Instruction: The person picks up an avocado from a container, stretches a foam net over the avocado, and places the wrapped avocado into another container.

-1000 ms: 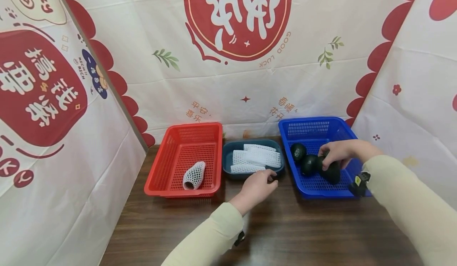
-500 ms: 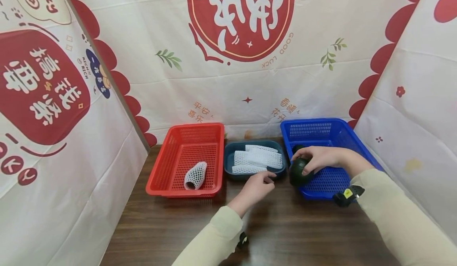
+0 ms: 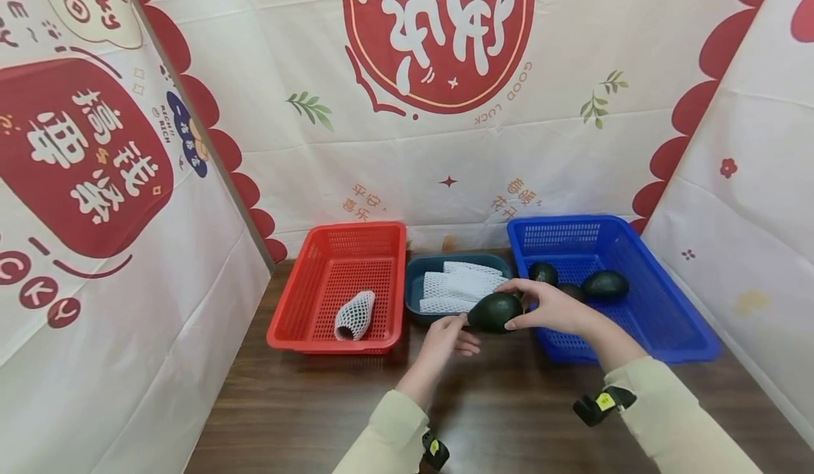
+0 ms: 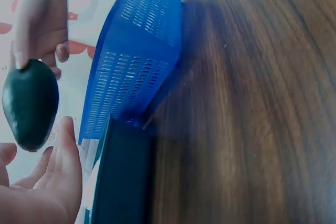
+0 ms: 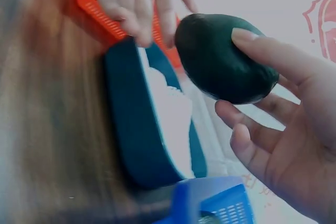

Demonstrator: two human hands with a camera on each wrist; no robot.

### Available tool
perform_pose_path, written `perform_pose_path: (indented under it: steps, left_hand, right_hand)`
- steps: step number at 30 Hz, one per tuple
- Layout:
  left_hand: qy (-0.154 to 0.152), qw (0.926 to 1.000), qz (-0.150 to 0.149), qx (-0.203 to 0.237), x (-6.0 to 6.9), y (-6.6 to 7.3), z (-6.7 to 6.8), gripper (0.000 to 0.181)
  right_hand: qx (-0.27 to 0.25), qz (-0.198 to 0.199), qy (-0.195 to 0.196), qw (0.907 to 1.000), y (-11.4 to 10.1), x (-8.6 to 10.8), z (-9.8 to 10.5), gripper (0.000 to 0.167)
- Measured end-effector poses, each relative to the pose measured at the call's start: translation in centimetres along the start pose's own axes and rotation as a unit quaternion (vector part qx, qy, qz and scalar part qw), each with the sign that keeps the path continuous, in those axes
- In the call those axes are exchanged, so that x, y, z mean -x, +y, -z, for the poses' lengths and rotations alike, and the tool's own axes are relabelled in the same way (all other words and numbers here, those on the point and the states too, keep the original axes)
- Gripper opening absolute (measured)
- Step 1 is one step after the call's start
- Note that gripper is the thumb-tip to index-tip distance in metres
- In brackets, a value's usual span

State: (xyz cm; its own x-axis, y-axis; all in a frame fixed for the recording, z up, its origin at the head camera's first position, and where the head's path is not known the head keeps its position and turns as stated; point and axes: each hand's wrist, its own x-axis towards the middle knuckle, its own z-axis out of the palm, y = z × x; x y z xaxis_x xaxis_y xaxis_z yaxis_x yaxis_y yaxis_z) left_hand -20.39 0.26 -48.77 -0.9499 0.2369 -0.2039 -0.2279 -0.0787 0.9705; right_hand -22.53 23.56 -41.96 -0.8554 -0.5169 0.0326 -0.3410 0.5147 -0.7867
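My right hand [image 3: 550, 308] pinches a dark green avocado [image 3: 494, 312] by its wide end, above the front edge of the teal tray. At the narrow end is my left hand [image 3: 443, 347], its fingers spread and relaxed. In the left wrist view a gap shows between the avocado [image 4: 31, 106] and the left hand [image 4: 50, 182]. Thumb and fingertips of the right hand [image 5: 294, 114] hold the avocado [image 5: 223, 59] in the right wrist view. White foam net sleeves [image 3: 461, 287] lie in the teal tray [image 3: 415, 276].
A red basket [image 3: 292, 297] on the left holds one avocado in a foam net [image 3: 356, 315]. Several avocados, one of them an avocado [image 3: 606, 285] lying apart, are in the blue basket [image 3: 683, 318] on the right. A printed cloth stands behind the brown table [image 3: 305, 403].
My right hand has lifted an avocado out of the blue basket and carried it left to the front of the teal tray. The left hand has turned palm-up towards it.
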Motion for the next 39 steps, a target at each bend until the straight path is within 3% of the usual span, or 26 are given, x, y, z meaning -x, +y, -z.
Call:
perform_pose_path:
  steps: [4, 9, 13, 17, 22, 25, 30, 33, 39]
  left_hand:
    - [-0.003, 0.9962, 0.000, 0.087, 0.2, -1.0, 0.3, 0.035]
    - [0.040, 0.9829, 0.001, 0.180, 0.0, -1.9, 0.7, 0.036]
    - [0.079, 0.9755, 0.007, 0.206, -0.4, -2.1, 1.1, 0.036]
    - [0.093, 0.9694, -0.003, 0.227, -0.9, -2.8, 1.5, 0.033]
    - [0.101, 0.9639, -0.016, 0.246, -1.3, -4.0, 1.9, 0.035]
    - [0.112, 0.9614, -0.005, 0.251, -1.4, -4.7, 2.3, 0.038]
    - [0.121, 0.9632, 0.022, 0.239, -1.4, -5.7, 3.1, 0.043]
    - [0.126, 0.9650, 0.042, 0.226, -1.4, -6.2, 3.5, 0.043]
    - [0.131, 0.9648, 0.057, 0.220, -1.4, -6.5, 4.0, 0.041]
  right_hand:
    - [0.000, 0.004, 0.028, 0.9996, 0.9, 0.2, -1.6, 0.061]
    - [0.000, 0.001, 0.060, 0.9982, 1.5, -0.1, -3.7, 0.060]
    - [-0.021, 0.015, 0.084, 0.9961, 1.9, -0.7, -5.4, 0.055]
    - [-0.034, 0.028, 0.133, 0.9901, 2.0, -1.2, -7.0, 0.042]
    - [-0.067, -0.005, 0.188, 0.9798, 2.8, -1.5, -9.4, 0.044]
    - [-0.121, -0.058, 0.211, 0.9683, 3.5, -1.5, -11.0, 0.051]
    - [-0.204, -0.141, 0.255, 0.9347, 4.7, -1.3, -13.3, 0.056]
    - [-0.240, -0.166, 0.267, 0.9186, 5.5, -1.2, -14.4, 0.058]
    - [-0.289, -0.179, 0.268, 0.9015, 6.9, -1.0, -15.4, 0.057]
